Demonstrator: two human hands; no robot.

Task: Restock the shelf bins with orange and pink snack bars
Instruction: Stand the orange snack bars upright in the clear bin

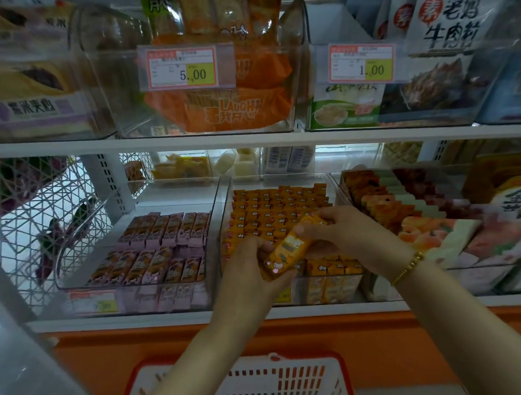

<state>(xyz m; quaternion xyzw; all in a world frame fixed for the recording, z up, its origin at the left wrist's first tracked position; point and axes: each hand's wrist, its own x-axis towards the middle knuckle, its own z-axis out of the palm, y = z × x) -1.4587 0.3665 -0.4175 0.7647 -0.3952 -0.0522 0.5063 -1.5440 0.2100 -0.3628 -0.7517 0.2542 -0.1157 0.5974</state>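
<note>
While both hands hold the orange snack bars (290,248) just above the middle clear bin (223,213), the left hand (251,268) cups their lower end and the right hand (338,226) pinches the upper end, each grip closed on the bars. Upright orange rows fill the bin's back; free space seems to lie at the front, partly hidden by the hands. Square the bars, turn them upright like their neighbours, and lower them without toppling any. Pink bars (163,241) fill the bin beside it.
</note>
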